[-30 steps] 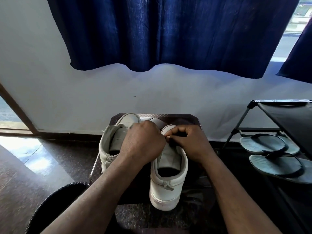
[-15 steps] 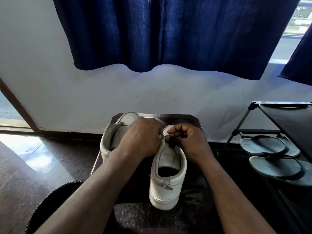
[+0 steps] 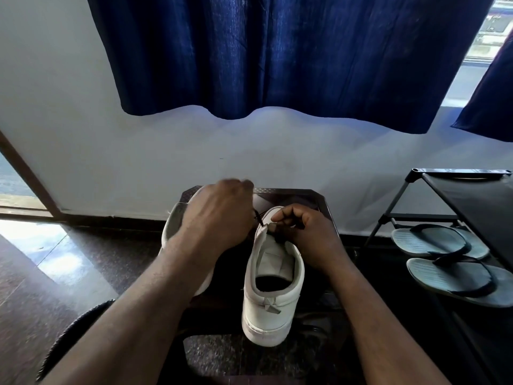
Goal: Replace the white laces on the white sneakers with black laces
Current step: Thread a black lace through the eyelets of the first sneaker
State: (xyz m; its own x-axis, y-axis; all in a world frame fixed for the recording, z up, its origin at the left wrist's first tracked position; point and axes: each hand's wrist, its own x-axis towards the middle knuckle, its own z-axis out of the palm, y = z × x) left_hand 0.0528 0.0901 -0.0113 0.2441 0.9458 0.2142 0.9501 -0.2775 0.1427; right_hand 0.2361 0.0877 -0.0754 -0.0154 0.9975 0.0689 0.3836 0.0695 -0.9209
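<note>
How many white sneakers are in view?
2. One sneaker stands on the dark table, heel toward the camera; the other sneaker is left of it, mostly hidden behind the left hand.

- Daylight, window (image 3: 491, 26) in upper right overexposed.
- Glare patch, floor (image 3: 55, 254), left of frame.
- Foreground dim, shadowed.
- Motion blur, left hand (image 3: 219, 218) knuckles.
- Wide-angle bowing at edges.

Second sneaker (image 3: 173, 226) mostly behind left hand (image 3: 219, 218)

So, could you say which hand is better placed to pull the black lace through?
Left, I think: the left hand is raised with the thin black lace running to it, while the right hand grips the nearer white sneaker.
</note>
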